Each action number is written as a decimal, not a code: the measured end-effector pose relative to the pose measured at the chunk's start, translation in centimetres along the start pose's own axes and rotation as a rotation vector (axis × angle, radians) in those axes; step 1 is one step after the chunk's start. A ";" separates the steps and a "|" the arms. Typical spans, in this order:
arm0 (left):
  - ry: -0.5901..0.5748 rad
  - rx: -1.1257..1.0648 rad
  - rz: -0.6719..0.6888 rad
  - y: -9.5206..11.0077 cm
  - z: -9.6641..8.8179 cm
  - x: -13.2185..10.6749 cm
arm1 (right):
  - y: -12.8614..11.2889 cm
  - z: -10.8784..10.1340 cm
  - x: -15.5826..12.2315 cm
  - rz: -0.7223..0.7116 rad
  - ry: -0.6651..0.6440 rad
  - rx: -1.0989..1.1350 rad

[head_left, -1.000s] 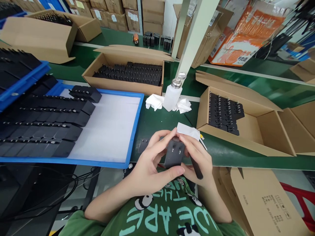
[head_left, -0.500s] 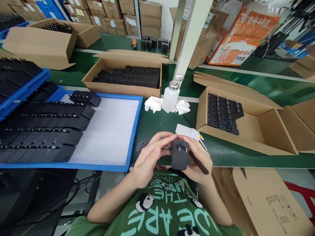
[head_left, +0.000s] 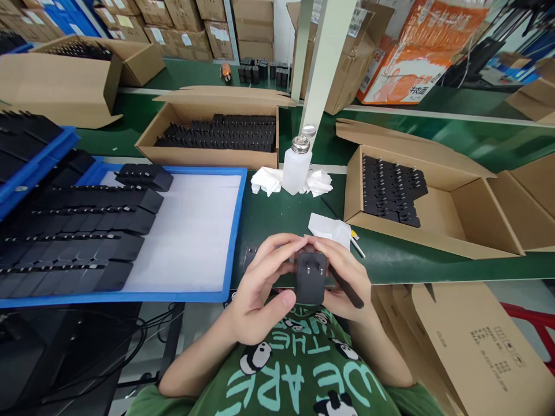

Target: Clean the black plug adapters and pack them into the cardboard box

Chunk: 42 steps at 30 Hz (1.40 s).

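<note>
Between my two hands, at the table's front edge, is a black plug-in power adapter (head_left: 310,283), its two metal prongs facing me. My left hand (head_left: 260,294) has its fingertips on the adapter's top and its thumb at the lower left side. From the right, my right hand (head_left: 347,277) grips the adapter. A dark, flat, stick-like tool (head_left: 348,289) sticks out of that same hand, slanting down to the right; its other end is hidden. Behind the hands lies a white paper (head_left: 330,229), with a pen-like item (head_left: 358,247) beside it.
At left stands a blue-rimmed tray (head_left: 236,231) with rows of black adapters (head_left: 95,225). Cardboard boxes holding adapters stand behind (head_left: 208,156) and at right (head_left: 455,231). A white pump bottle (head_left: 297,167) stands among crumpled tissues (head_left: 266,181) before a post (head_left: 325,69).
My left thumb has moved down and away from its fingers, to the adapter's lower left side. The adapter has shifted slightly left in the view; both hands stay around it.
</note>
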State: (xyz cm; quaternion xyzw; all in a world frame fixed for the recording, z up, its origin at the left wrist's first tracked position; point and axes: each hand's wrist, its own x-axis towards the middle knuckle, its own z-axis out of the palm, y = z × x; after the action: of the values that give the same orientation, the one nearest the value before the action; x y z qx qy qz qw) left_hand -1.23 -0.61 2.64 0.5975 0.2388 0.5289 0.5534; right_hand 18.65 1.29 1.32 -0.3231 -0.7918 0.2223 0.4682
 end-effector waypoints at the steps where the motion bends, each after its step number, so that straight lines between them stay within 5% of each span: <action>1: 0.003 0.029 0.000 0.1 0.0 -0.1 | -0.1 0.0 0.1 0.006 -0.010 0.003; 11: 0.026 0.186 -0.010 0.9 -0.3 -1.0 | -1.7 0.0 1.1 0.029 -0.043 0.076; 19: 0.100 0.310 -0.010 1.0 -1.5 -1.4 | -2.0 0.1 2.0 -0.035 -0.239 0.012; 22: 0.265 0.363 -0.002 0.6 -3.3 -2.2 | -0.2 -1.3 3.4 0.117 -0.312 -0.119; 27: 0.495 0.578 -0.189 -0.1 -7.6 -4.4 | 6.9 -2.6 6.4 0.477 -0.390 -0.382; 32: 0.303 0.844 -0.366 0.4 -10.3 -5.7 | 11.0 -0.9 8.1 0.533 -0.598 -0.377; 36: 0.158 0.947 -0.440 1.2 -11.0 -5.8 | 7.7 -0.3 7.5 0.480 -0.605 -0.333; 42: -0.051 0.948 -0.474 0.4 -10.8 -4.7 | 2.2 2.1 3.6 0.128 -0.686 -0.351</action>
State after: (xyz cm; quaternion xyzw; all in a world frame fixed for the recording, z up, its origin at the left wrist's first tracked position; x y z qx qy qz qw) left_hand -12.53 -0.42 -0.55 0.7243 0.5669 0.2086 0.3325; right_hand 16.16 5.31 1.04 -0.3537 -0.9067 0.2074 0.0990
